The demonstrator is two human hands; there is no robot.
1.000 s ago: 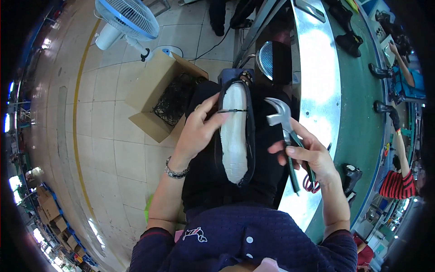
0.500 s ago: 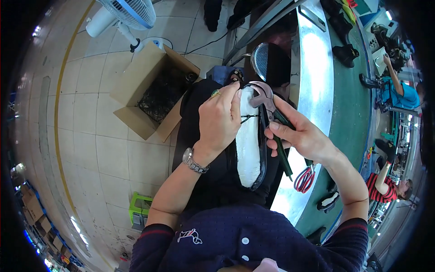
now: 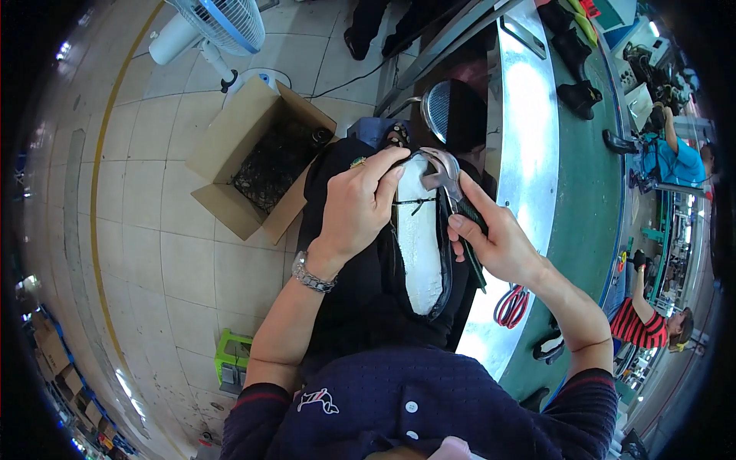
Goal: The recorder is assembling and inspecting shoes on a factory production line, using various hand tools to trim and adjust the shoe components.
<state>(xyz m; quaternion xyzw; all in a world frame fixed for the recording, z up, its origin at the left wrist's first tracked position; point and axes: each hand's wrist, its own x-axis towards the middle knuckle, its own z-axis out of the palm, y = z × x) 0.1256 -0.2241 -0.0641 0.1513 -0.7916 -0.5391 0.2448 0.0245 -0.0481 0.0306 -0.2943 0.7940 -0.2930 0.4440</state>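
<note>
A black shoe upper stretched over a last rests sole-up on my lap, its long white underside facing me. Black cord crosses the white surface near the toe, with a small knot and loose ends. My left hand is closed on the upper's edge at the toe, on the left side. In my right hand are lasting pincers with a hammer-like lug and dark green handles. Their curved jaws meet the toe's right edge; whether they pinch the upper I cannot make out.
Right of my lap runs a metal bench edge with red and black pliers on it. Beyond is a green conveyor carrying black shoes. An open cardboard box and a fan stand left. Co-workers sit across the conveyor.
My left hand has shifted a little left and its fingers have moved up over the toe edge. The pincers have tilted slightly at the toe. The shoe has barely moved.
</note>
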